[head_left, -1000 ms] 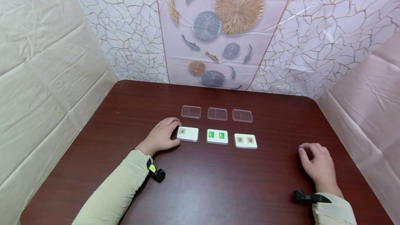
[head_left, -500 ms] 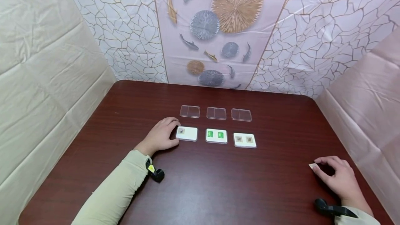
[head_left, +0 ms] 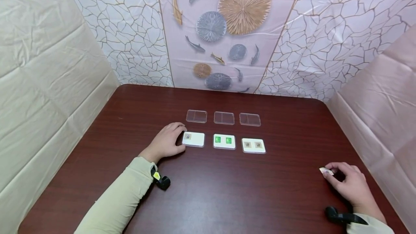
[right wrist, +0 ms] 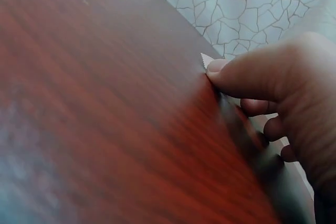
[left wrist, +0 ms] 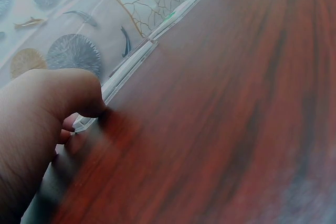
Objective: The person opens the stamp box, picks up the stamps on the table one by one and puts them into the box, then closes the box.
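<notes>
My left hand holds the left end of a flat clear case with a white insert, thumb at the near corner and fingers at the far one. One small stamp lies at the left of that insert; its right half is bare white. In the left wrist view the thumb presses against the case's edge. Over at the table's right side, my right hand pinches a postage stamp between thumb and fingers. Its toothed corner sticks out past the thumb in the right wrist view.
Two more cases stand in the same row, one with two green stamps, one with two brownish stamps. Behind them lie three clear lids. All rest on a dark red wooden table, with patterned cloth behind.
My right hand has moved right and toward me, and a stamp now shows in its pinch. In the last half second the stamp has tilted. My left hand stays at the case.
</notes>
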The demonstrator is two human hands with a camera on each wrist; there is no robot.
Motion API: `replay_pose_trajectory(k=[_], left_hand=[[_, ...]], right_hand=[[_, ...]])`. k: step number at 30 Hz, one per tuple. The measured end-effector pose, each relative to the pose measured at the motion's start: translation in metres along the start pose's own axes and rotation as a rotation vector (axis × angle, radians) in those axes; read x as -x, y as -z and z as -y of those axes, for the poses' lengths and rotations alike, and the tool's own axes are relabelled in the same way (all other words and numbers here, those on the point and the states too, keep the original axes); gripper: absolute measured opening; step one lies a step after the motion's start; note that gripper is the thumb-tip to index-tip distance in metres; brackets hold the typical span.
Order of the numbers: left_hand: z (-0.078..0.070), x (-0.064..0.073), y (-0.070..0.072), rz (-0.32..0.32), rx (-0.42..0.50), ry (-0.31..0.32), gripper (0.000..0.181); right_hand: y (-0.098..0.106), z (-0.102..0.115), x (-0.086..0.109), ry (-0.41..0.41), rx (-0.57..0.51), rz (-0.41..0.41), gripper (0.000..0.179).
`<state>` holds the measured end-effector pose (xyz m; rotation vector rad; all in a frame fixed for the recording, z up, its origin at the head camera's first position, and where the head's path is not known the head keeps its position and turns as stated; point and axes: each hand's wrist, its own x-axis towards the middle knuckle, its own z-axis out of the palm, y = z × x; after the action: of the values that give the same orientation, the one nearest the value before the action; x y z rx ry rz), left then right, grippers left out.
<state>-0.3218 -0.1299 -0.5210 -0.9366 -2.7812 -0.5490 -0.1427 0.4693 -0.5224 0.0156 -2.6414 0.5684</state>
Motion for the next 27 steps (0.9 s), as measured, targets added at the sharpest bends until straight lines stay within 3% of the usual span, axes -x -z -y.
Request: replay_pose_trajectory(k=[8, 16, 23, 27], left_hand=[[0.001, -0.001, -0.001, 0.000, 0.003, -0.007, 0.058], [0.000, -0.001, -0.001, -0.009, 0.003, -0.011, 0.057], [0.000, -0.001, 0.000, -0.017, 0.006, -0.011, 0.056], [0.000, -0.001, -0.001, -0.017, 0.006, -0.011, 0.056]], right_hand=[[-0.001, 0.002, -0.001, -0.058, -0.028, -0.011, 0.018], [-0.005, 0.001, -0.009, -0.104, -0.060, -0.087, 0.015], [-0.018, 0.016, -0.024, -0.287, -0.237, -0.270, 0.020], [-0.029, 0.026, -0.036, -0.310, -0.316, -0.345, 0.019]])
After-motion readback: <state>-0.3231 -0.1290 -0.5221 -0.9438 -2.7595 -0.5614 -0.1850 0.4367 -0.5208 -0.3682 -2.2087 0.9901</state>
